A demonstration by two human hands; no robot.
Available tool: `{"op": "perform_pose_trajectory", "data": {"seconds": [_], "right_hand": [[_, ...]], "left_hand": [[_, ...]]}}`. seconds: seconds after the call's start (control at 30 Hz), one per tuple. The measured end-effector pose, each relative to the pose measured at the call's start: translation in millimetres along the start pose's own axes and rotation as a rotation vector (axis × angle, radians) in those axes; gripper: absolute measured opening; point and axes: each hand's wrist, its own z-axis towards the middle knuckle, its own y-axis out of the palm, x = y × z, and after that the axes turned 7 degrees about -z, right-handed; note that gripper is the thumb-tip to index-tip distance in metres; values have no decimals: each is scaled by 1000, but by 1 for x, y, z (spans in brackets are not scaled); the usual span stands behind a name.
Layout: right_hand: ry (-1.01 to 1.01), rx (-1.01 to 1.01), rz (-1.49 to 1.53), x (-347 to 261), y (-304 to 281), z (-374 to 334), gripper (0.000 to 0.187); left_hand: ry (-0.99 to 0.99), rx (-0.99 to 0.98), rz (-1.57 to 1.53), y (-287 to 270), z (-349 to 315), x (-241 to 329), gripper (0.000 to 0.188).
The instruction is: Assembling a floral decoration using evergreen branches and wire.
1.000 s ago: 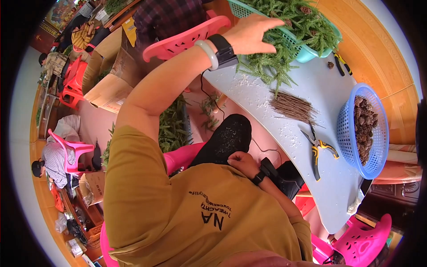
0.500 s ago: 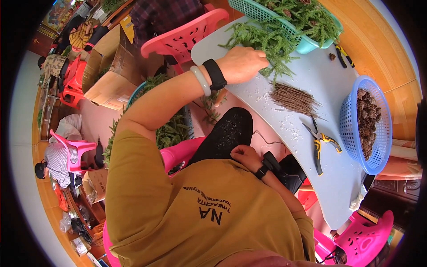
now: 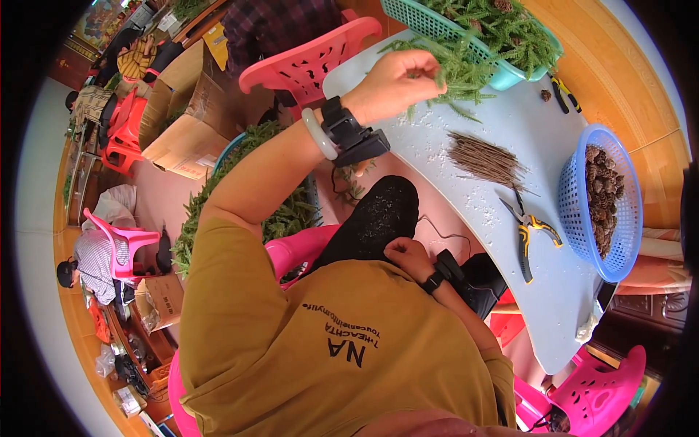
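Across the upper right, a pale blue table (image 3: 510, 138) with a smooth curved edge is carrying the work; its top is lying speckled with small white crumbs. At its far edge a teal plastic basket (image 3: 437, 25) with a square lattice wall is brimming with feathery green conifer sprigs (image 3: 524, 36); some sprigs are spilling over the rim onto the tabletop. Toward the right a round blue mesh basket (image 3: 575, 197) is holding dark brown, scaly pine cones (image 3: 601, 193). Between the two baskets a flat bundle of thin, straight brown twigs (image 3: 484, 156) is lying side by side on the table; just beside it, nearer the person, pliers (image 3: 526, 229) with black and yellow handles are resting flat. A single small cone (image 3: 545, 95) is sitting near the teal basket. The left hand (image 3: 389, 84) is reaching over the table, fingers pinching closed on a green sprig (image 3: 451, 69) at the spilled heap; its wrist is wearing a pale smooth bangle (image 3: 319, 133) and a black strapped device (image 3: 349, 135). The right hand (image 3: 408, 255) is resting curled against the lap beside a black speckled trouser leg; whether it is holding anything I cannot tell. Behind, a pink slatted plastic chair (image 3: 313, 62) is standing at the table edge.
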Motion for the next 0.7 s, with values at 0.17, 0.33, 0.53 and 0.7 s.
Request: {"op": "perform_pose_trajectory", "data": {"seconds": [0.17, 0.33, 0.53, 0.7], "right_hand": [[1, 17, 4, 1, 2, -3, 13], [-41, 81, 1, -15, -3, -14, 12], [-255, 300, 316, -110, -37, -46, 16], [-609, 404, 579, -172, -58, -81, 22]], "left_hand": [[-10, 16, -520, 4, -12, 20, 17], [36, -8, -687, 17, -38, 48, 17], [42, -8, -912, 44, -75, 59, 18], [12, 37, -1104, 70, -99, 62, 22]]}}
